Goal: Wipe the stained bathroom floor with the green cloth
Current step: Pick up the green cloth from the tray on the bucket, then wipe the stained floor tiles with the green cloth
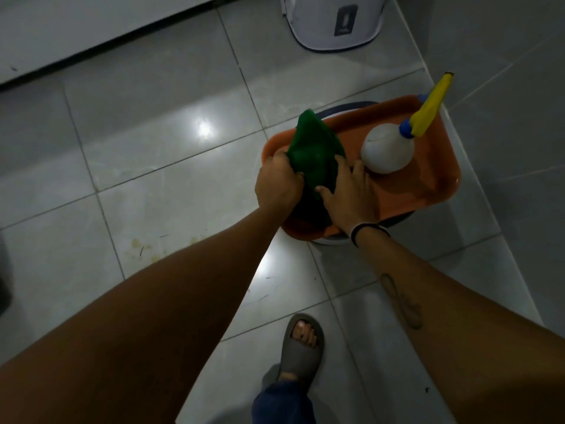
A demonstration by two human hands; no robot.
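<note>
A green cloth (pixel 312 148) is bunched up over the left end of an orange tray (pixel 428 185). My left hand (pixel 276 186) grips the cloth's left side, fingers closed around it. On the cloth's right edge lies my right hand (pixel 348 194), fingers spread on the fabric and thumb pressed against it, a black band at the wrist. Yellowish stains and dark specks (pixel 143 247) mark the grey floor tile to the left of my left forearm, well apart from the cloth.
A white spray bottle (pixel 386 151) with a blue and yellow trigger head stands on the tray, which rests on a round dark-rimmed stool or bucket. A white bin (pixel 333 22) stands at the back. A wall rises on the right. My sandalled foot (pixel 302 344) is below.
</note>
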